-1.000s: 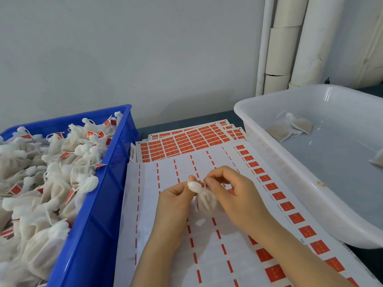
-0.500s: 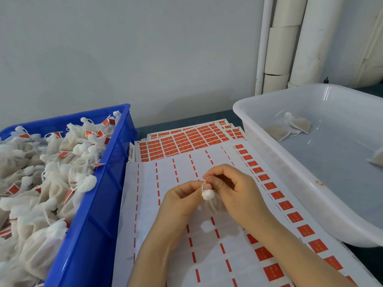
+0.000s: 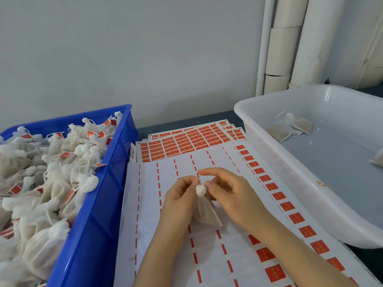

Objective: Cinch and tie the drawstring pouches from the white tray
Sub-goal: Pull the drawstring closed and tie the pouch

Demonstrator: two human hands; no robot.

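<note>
**Pouch neck drawn shut, knot under way**

The blue crate [image 3: 91,204] at 9 o'clock is heaped with tied pouches [image 3: 51,172], and the white tray [image 3: 269,141] at 3 o'clock holds a few loose pouches [image 3: 290,127]. Between them, over the label sheets [image 3: 186,255], the pouch [image 3: 205,213] being worked on has dropped clear since a second ago. Its body now hangs below both hands, and its neck is bunched into a tight ball. The left hand [image 3: 178,201] pinches the drawstring [image 3: 199,180] between thumb and forefinger just above the ball. The right hand [image 3: 230,193] pinches the neck from 3 o'clock, forefinger lifted free. The cinch looks done; whether a knot is formed I cannot tell.
</note>
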